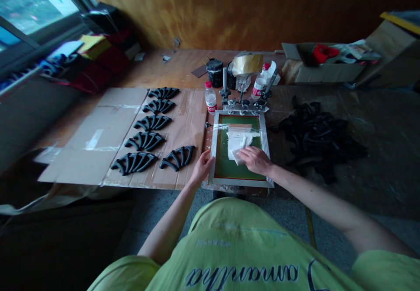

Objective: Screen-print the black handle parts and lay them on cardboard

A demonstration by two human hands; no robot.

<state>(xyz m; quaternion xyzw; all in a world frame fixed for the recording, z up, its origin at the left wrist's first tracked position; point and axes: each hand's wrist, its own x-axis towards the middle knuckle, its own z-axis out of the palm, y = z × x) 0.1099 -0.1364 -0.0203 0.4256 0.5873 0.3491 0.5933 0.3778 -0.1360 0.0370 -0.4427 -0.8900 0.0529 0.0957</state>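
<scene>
A rectangular silver metal frame with a stretched green mesh (241,182) lies flat at the near edge of the wooden table (157,70), its long axis running away from the person and its far end at a grey metal clamp stand (244,105). The right hand (256,159) is closed on a crumpled white cloth-like piece (237,156) over the mesh, pointing forward and leftward. The left hand (203,166) is at the frame's left rail, fingers bent; whether it grips or only rests there cannot be told.

The right hand hides part of the white piece and the mesh beneath; where the piece ends and the pale patch (233,139) ahead of it begins is hard to make out. On the brown flattened cardboard sheet (88,151) lie six fan-shaped groups of curved black parts (134,163), five in a column and one beside it. On the right, a dark, blurred heap of black parts (321,138) runs together.

A clear plastic bottle with a red cap (210,97) bears a red-and-white label too small to read. Across the yellow-green T-shirt (236,234), upside down, dark script shows "amantha" after a large initial; the smaller line is illegible.
</scene>
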